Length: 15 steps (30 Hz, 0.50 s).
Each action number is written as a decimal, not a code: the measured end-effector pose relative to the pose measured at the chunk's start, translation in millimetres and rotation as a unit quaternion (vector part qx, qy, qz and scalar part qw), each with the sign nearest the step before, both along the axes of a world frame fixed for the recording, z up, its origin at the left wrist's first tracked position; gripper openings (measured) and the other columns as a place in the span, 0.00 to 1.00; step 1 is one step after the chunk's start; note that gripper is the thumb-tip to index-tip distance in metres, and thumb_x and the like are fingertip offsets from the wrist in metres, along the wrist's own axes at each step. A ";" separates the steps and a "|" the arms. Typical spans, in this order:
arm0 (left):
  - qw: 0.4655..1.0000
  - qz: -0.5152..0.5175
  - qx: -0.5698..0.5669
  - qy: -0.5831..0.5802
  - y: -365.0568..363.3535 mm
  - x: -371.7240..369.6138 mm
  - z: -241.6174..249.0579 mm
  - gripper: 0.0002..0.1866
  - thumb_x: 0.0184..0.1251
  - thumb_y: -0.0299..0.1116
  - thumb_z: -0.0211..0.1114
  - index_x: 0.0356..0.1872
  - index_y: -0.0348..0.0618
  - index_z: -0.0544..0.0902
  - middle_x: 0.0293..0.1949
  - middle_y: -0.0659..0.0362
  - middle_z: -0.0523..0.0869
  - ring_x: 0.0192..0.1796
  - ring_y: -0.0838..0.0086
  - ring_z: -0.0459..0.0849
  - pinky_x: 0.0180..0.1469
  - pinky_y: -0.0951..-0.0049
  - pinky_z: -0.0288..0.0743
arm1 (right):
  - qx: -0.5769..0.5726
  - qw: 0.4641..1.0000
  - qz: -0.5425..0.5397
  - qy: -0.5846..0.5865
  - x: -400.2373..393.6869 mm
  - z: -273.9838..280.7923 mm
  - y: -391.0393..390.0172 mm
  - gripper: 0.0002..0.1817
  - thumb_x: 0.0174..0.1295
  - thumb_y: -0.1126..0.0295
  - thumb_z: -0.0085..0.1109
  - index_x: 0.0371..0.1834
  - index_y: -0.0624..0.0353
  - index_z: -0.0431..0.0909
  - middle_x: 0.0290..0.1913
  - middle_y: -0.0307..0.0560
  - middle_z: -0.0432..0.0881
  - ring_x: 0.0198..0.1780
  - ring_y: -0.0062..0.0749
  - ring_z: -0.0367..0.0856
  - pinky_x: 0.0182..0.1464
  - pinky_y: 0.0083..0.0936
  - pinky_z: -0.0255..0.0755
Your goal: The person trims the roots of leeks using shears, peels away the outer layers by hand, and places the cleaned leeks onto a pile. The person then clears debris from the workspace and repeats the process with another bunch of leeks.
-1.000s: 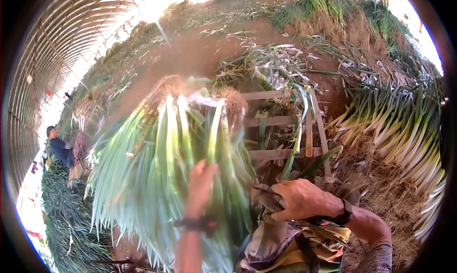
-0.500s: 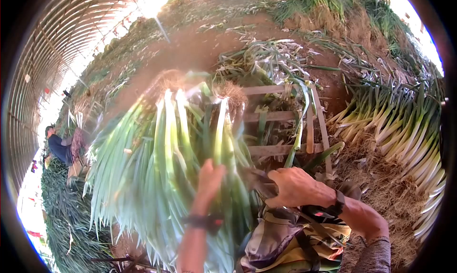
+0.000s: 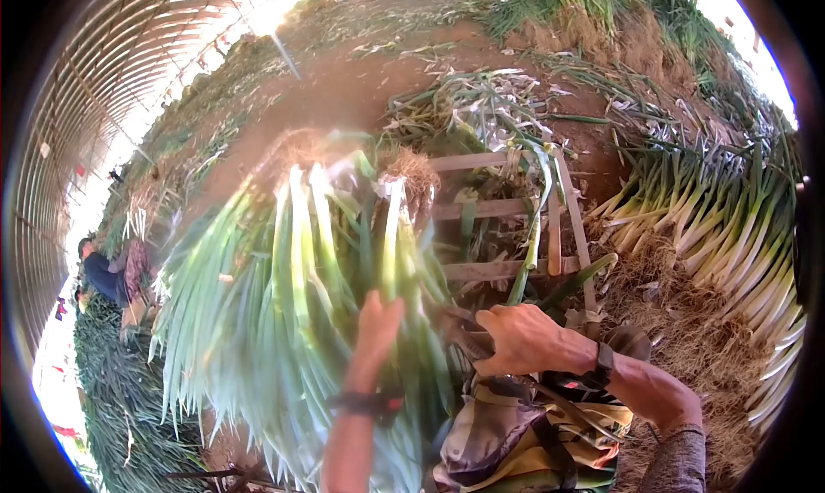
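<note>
A large heap of green onions [image 3: 292,295] lies in front of me, roots up and white stems pointing away. My left hand [image 3: 378,325] is closed at the green part of the stems, right of the heap's middle; what lies inside the fingers is hard to make out. To its right, my right hand [image 3: 524,338] is curled, with a dark strip-like thing by its fingertips that I cannot identify. Beyond the hands, a wooden slatted frame [image 3: 494,209] holds loose leaves. Brown roots [image 3: 412,171] top the nearest stems.
Rows of green onions [image 3: 730,209] with roots toward me lie at the right. A pile of peeled leaves [image 3: 490,106] is behind the frame. Another person [image 3: 107,274] bends at the far left, beside a dark green pile [image 3: 129,390]. More onions [image 3: 576,7] stand at the back.
The view has shifted slightly, so the frame and onions appear a little further left. Both hands stay in nearly the same place and pose.
</note>
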<state>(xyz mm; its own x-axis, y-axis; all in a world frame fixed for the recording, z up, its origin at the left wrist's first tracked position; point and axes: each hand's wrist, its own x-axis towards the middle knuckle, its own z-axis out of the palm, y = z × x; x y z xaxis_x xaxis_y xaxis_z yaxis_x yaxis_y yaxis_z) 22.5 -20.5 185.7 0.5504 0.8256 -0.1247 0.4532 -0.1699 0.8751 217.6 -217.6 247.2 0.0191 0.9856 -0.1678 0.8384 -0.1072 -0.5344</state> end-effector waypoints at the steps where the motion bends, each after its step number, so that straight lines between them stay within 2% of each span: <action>1: 0.999 0.007 -0.045 -0.015 0.7 0.6 -2.0 0.19 0.72 0.42 0.62 0.46 0.33 0.75 0.43 0.53 0.83 0.47 0.70 0.82 0.46 0.66 0.77 | 0.003 1.000 -0.006 0.007 0.2 1.2 4.2 0.21 0.54 0.56 0.64 0.36 0.66 0.80 0.28 0.53 0.84 0.25 0.42 0.83 0.29 0.37 0.77; 3: 0.989 0.021 -0.136 -0.045 0.7 2.1 -3.6 0.20 0.72 0.43 0.62 0.50 0.34 0.75 0.46 0.53 0.84 0.51 0.71 0.83 0.47 0.68 0.79 | 0.008 1.000 -0.017 0.021 0.4 3.4 11.1 0.20 0.53 0.58 0.64 0.33 0.69 0.80 0.28 0.57 0.85 0.25 0.47 0.84 0.29 0.41 0.78; 6: 0.983 0.032 -0.154 -0.094 -7.3 3.4 3.9 0.22 0.72 0.43 0.63 0.55 0.35 0.75 0.48 0.54 0.84 0.50 0.72 0.84 0.47 0.70 0.81 | 0.081 0.996 -0.035 -0.009 1.4 -6.1 19.5 0.17 0.52 0.61 0.61 0.30 0.70 0.82 0.27 0.62 0.84 0.25 0.51 0.84 0.30 0.44 0.78; 9: 0.977 0.034 -0.152 -0.144 -13.2 2.1 2.5 0.22 0.72 0.42 0.62 0.57 0.36 0.76 0.47 0.57 0.85 0.47 0.72 0.84 0.47 0.72 0.81 | 0.014 0.999 -0.039 0.017 5.1 -4.5 33.8 0.31 0.52 0.49 0.68 0.42 0.71 0.78 0.35 0.65 0.84 0.36 0.60 0.85 0.41 0.49 0.79; 12: 0.974 0.028 -0.206 -0.096 -8.7 1.0 10.5 0.20 0.72 0.42 0.62 0.56 0.37 0.77 0.46 0.58 0.85 0.44 0.74 0.84 0.47 0.74 0.81 | 0.007 0.999 -0.041 -0.023 9.1 -1.2 48.3 0.31 0.50 0.51 0.69 0.43 0.73 0.79 0.37 0.67 0.84 0.38 0.60 0.86 0.41 0.47 0.80; 15: 0.970 0.046 -0.213 -0.112 -16.2 6.4 20.1 0.18 0.72 0.39 0.61 0.54 0.37 0.79 0.44 0.57 0.85 0.41 0.74 0.84 0.45 0.74 0.81 | 0.082 0.995 -0.057 -0.009 15.9 -17.4 65.7 0.31 0.47 0.55 0.68 0.45 0.75 0.80 0.32 0.66 0.84 0.33 0.58 0.86 0.37 0.45 0.81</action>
<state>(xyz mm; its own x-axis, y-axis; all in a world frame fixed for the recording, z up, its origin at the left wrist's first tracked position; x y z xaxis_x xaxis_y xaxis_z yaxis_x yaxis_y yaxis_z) 28.9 -36.7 205.8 0.5296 0.7723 -0.3507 0.2400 0.2602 0.9353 233.5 -152.0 229.7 0.1341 0.9910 -0.0033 0.8356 -0.1149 -0.5371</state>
